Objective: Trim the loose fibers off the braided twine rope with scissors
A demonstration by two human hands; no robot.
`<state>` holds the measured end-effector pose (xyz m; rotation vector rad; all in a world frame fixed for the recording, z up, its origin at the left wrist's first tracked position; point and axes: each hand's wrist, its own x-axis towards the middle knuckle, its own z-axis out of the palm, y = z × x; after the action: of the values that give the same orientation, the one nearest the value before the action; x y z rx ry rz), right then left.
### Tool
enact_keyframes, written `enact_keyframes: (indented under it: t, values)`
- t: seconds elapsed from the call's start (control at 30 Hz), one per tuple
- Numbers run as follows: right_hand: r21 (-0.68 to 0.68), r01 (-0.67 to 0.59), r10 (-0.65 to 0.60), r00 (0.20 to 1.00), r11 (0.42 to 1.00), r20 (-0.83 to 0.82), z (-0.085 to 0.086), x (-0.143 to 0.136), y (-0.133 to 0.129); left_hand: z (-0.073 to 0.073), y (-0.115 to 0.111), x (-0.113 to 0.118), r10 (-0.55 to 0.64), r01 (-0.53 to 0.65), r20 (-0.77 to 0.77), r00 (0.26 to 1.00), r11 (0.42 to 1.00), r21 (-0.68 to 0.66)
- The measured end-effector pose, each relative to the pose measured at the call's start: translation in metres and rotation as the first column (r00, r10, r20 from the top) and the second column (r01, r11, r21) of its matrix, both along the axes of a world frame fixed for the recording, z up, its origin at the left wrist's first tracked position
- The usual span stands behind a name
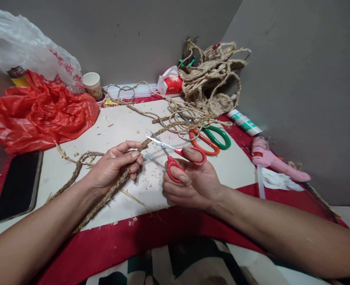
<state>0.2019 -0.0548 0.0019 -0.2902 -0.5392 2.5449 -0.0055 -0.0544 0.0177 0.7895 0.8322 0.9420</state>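
A braided straw rope (111, 194) runs diagonally over the white board, from the near left up toward the pile of straw cords. My left hand (118, 162) pinches this rope between thumb and fingers near the middle of the board. In my right hand (192, 182) are small red-handled scissors (175, 149), with thumb and a finger through the loops. The scissors' blades are parted, and their tips point left, close beside the rope just beyond my left fingertips. Whether the blades touch the rope I cannot tell. Small straw scraps lie on the board below.
A red plastic bag (41, 114), a phone (17, 186) and a paper cup (92, 85) are at the left. Behind lie a tissue pack (170, 82) and woven straw pieces (210, 79). Orange-handled (206, 143) and green-handled scissors (222, 136) and a pink glue gun (275, 162) lie right.
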Motion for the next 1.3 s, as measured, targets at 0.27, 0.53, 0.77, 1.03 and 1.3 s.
enact_keyframes:
  t: [0.27,0.53,0.77,1.03,1.3]
  values:
    - [0.146,0.154,-0.183,0.959,0.977,0.216,0.008,-0.003,-0.007,0.001,0.001,-0.001,0.020,-0.020,0.007,1.000,1.000,-0.003]
    - [0.377,0.235,-0.385,0.835,0.896,0.393,0.002,-0.008,-0.016,0.008,0.004,-0.005,0.066,-0.062,0.085,0.994,0.997,-0.044]
    - [0.390,0.241,-0.415,0.784,0.889,0.461,0.002,-0.009,-0.007,0.009,0.000,-0.004,0.014,-0.014,0.033,0.999,1.000,-0.008]
    - [0.435,0.363,-0.542,0.730,0.824,0.417,0.011,-0.005,0.000,0.016,0.002,-0.007,-0.040,0.044,-0.186,0.982,0.999,0.013]
    - [0.477,0.495,-0.674,0.649,0.726,0.353,0.019,0.001,0.009,0.033,0.003,-0.019,-0.071,0.101,-0.357,0.931,0.993,0.065]
